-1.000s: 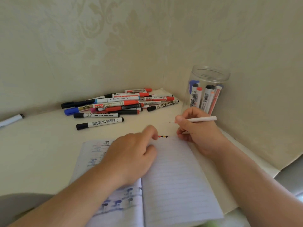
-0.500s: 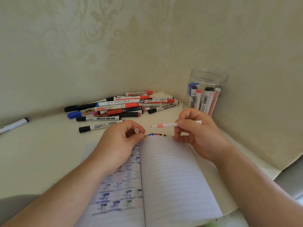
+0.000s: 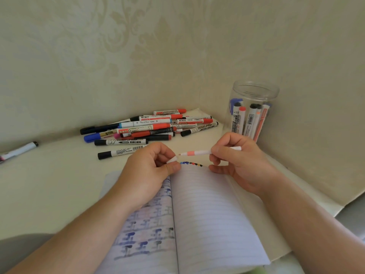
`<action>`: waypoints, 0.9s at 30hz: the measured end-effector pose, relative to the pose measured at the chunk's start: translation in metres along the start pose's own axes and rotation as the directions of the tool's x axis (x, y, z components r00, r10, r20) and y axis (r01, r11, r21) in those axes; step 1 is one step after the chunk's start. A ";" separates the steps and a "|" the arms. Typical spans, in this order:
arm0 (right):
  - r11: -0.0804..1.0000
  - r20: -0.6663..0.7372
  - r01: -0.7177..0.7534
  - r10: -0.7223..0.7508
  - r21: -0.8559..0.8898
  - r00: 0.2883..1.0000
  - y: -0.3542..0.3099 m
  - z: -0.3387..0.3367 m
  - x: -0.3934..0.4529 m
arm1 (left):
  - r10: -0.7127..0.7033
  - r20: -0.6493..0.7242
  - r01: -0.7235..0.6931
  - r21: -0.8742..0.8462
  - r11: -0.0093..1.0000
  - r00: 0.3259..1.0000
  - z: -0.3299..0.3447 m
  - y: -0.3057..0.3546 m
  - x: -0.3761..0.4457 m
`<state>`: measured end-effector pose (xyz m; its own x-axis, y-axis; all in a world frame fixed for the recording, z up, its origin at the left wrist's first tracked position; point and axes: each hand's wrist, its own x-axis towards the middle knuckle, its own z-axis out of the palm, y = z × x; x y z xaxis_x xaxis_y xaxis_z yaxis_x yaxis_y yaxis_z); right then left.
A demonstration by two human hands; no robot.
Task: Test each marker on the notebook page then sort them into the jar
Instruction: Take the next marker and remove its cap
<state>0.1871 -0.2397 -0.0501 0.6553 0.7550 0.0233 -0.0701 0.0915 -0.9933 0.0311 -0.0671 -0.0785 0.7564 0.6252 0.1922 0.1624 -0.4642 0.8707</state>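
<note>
Head view, read from left to right with the notebook (image 3: 207,214) as landmark. Far left of the notebook, alone on the worktop (image 3: 49,184): one white marker with black end (image 3: 18,150). Behind the notebook, at the wall: a pile of markers (image 3: 150,128), judged not yet tested. Over the top edge of the notebook: left hand (image 3: 146,175), its grip closed on a small white cap (image 3: 172,159) between thumb and fingers. Just right of it: row of colour dots (image 3: 191,164) on the top line of the page. Above the dots: thin white marker with pink band (image 3: 199,153), uncapped, fine tip toward the cap, right hand (image 3: 237,163) with grip closed around its barrel. Behind and right of the notebook: clear jar (image 3: 251,111) with several markers upright inside.

Step in hand, as judgement: capping after the test. Next move: tip straight into cap, press, then drop into jar.
</note>
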 end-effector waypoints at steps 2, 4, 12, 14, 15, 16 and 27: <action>1.000 -0.001 -0.003 0.003 -0.011 1.000 0.000 0.001 0.000 | -0.001 0.001 0.001 -0.004 1.000 1.000 0.000 0.000 0.000; 1.000 -0.002 0.001 -0.001 -0.028 1.000 0.001 0.001 0.000 | -0.001 0.005 0.001 -0.012 1.000 1.000 0.000 0.000 0.000; 0.997 0.004 0.013 -0.013 -0.072 1.000 0.003 0.000 0.001 | 0.006 -0.014 -0.005 0.019 1.000 1.000 0.001 0.000 -0.001; 0.996 0.025 0.022 -0.020 -0.085 0.999 0.004 0.000 0.001 | -0.005 -0.010 0.005 0.016 1.000 1.000 0.001 0.000 -0.001; 0.995 0.036 0.027 -0.024 -0.098 0.999 0.004 -0.001 0.002 | -0.008 -0.006 0.008 0.006 1.000 1.000 0.000 0.001 -0.001; 0.993 0.044 0.032 -0.028 -0.113 0.999 0.005 -0.001 0.002 | -0.011 -0.003 0.011 -0.005 1.000 1.000 0.000 0.001 -0.002; 0.543 0.149 0.384 -0.426 -0.747 0.892 0.019 -0.015 0.012 | -0.005 0.050 0.004 0.021 1.000 0.999 0.002 0.003 -0.001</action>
<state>0.2049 -0.2391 -0.0705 0.5028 0.7312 0.4610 0.7753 -0.1456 -0.6145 0.0320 -0.0703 -0.0772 0.7864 0.5953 0.1647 0.1790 -0.4748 0.8617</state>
